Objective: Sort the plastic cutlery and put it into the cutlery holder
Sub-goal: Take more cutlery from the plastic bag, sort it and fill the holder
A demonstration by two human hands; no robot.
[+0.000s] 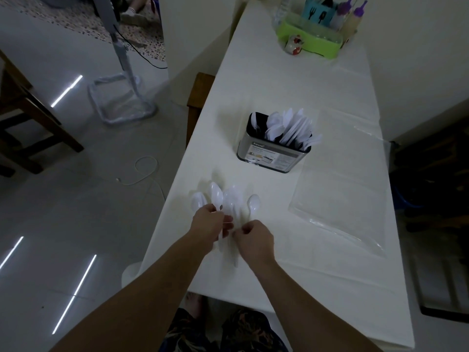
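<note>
Here, both hands, the left hand (208,219) and right hand (255,237), are pinching white plastic spoons (229,199) fanned on the near table (279,80), the cutlery holder (271,151) standing farther back.

On the table (317,262), near its front left edge, a fan of spoons (223,199) lies with bowls pointing away from the person, the left hand (209,223) and right hand (255,241) side by side over their handles. Behind the spoons stands the cutlery holder (272,151), with cutlery upright in it. To the right of both lies a flat plastic sheet (340,199). At the far end of the table sits a tray (312,41) carrying bottles and a box, a small figurine (294,45) just before it. A chair (198,105) stands against the table's left side
</note>
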